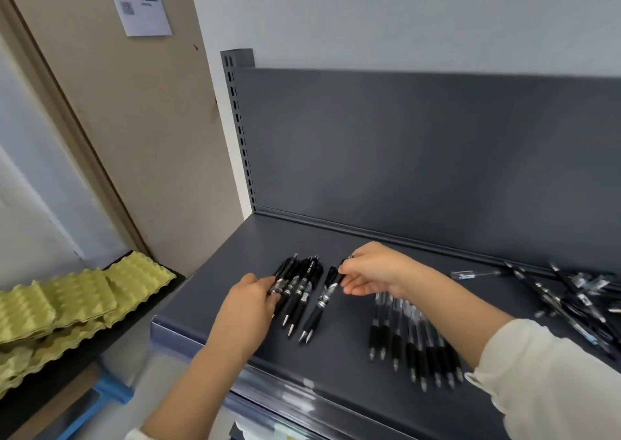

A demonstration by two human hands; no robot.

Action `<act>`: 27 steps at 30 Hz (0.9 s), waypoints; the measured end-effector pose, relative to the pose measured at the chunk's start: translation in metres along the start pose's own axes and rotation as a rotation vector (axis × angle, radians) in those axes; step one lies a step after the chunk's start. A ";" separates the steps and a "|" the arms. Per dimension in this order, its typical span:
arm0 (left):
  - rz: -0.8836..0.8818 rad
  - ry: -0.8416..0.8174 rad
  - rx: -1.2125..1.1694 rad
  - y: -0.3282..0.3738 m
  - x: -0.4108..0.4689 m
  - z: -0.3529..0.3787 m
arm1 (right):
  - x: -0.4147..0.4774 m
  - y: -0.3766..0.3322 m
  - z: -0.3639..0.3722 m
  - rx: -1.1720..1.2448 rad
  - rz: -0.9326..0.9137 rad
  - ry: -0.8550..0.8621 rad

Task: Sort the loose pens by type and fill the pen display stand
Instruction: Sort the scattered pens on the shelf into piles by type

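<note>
Only the head view is on offer, looking down onto a grey metal shelf (208, 308).

The right hand (373, 271) is clenched in a pinch on the top end of a single dark pen (321, 302), whose tip points back toward the person. It may be two pens lying tight together; I cannot tell. Just to the left of that pinch sits a neat row of black-barrel pens (299, 285). The left hand (250, 305) has its fingers curled onto the row's near edge, gripping the outermost ones and steadying the lot.

Below the right wrist, on the near side of the grip, lies a second tidy row of clear-barrel pens (413, 339) with black grips. Well off to the right of the pinching hand is a jumbled pile of loose pens (578, 302), with one stray clear pen (473, 275) between pile and hand.

As I read it, sorting is partly done: two types are laid out, and a fair heap awaits. No display stand shows here, so filling it looks not yet begun.

Yellow-green egg trays (67, 302) sit stacked far to the left.
</note>
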State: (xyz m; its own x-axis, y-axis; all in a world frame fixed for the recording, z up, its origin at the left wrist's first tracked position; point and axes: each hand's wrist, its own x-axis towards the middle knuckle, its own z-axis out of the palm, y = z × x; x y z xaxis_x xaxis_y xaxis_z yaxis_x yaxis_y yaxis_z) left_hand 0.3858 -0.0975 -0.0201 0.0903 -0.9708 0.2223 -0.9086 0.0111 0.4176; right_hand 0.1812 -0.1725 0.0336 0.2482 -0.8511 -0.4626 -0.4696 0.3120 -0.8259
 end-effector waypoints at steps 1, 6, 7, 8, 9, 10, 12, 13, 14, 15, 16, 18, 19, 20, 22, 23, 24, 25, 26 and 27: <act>0.001 -0.009 0.003 -0.001 0.002 0.001 | 0.007 -0.002 0.004 -0.045 0.017 0.004; 0.022 -0.046 0.019 -0.003 0.013 0.009 | 0.032 -0.014 0.022 -0.475 -0.045 0.187; 0.025 -0.045 0.011 -0.003 0.014 0.010 | 0.034 -0.015 0.026 -0.526 -0.063 0.221; 0.026 -0.040 0.001 -0.003 0.015 0.012 | 0.036 -0.015 0.029 -0.546 -0.071 0.245; 0.025 -0.035 -0.010 -0.002 0.016 0.012 | 0.039 -0.014 0.032 -0.547 -0.070 0.265; 0.024 -0.029 -0.020 -0.002 0.016 0.013 | 0.040 -0.013 0.035 -0.535 -0.064 0.280; 0.029 -0.018 -0.039 -0.004 0.018 0.014 | 0.042 -0.011 0.038 -0.507 -0.062 0.301; 0.037 -0.012 -0.041 -0.004 0.019 0.014 | 0.042 -0.010 0.039 -0.498 -0.066 0.309; 0.045 -0.006 -0.038 -0.005 0.019 0.014 | 0.041 -0.009 0.039 -0.490 -0.069 0.322; 0.050 -0.001 -0.029 -0.005 0.020 0.014 | 0.040 -0.008 0.039 -0.484 -0.076 0.332; 0.051 0.004 -0.014 -0.005 0.020 0.014 | 0.038 -0.007 0.039 -0.489 -0.090 0.335; 0.056 0.012 0.030 -0.004 0.021 0.014 | 0.035 -0.004 0.037 -0.512 -0.117 0.326; 0.065 0.019 0.050 -0.004 0.022 0.014 | 0.033 -0.002 0.035 -0.522 -0.130 0.327; 0.076 0.030 0.061 -0.004 0.023 0.014 | 0.031 0.000 0.033 -0.528 -0.139 0.331; 0.092 0.053 0.069 -0.003 0.026 0.015 | 0.024 0.003 0.026 -0.535 -0.157 0.344; 0.098 0.062 0.077 -0.001 0.027 0.016 | 0.020 0.005 0.022 -0.538 -0.166 0.354; 0.105 0.072 0.086 0.001 0.028 0.016 | 0.015 0.008 0.017 -0.542 -0.172 0.367; 0.115 0.082 0.090 0.004 0.029 0.016 | 0.010 0.012 0.012 -0.544 -0.180 0.381; 0.129 0.088 0.090 0.008 0.030 0.017 | 0.004 0.017 0.006 -0.545 -0.186 0.396; 0.146 0.090 0.088 0.014 0.030 0.017 | -0.003 0.022 0.000 -0.548 -0.191 0.414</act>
State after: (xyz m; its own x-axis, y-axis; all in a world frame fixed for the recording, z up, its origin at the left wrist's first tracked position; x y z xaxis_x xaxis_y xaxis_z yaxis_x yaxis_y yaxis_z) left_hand 0.3687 -0.1310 -0.0229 -0.0121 -0.9349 0.3546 -0.9465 0.1250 0.2974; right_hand 0.1700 -0.1634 0.0168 0.0773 -0.9941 -0.0763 -0.8352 -0.0227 -0.5494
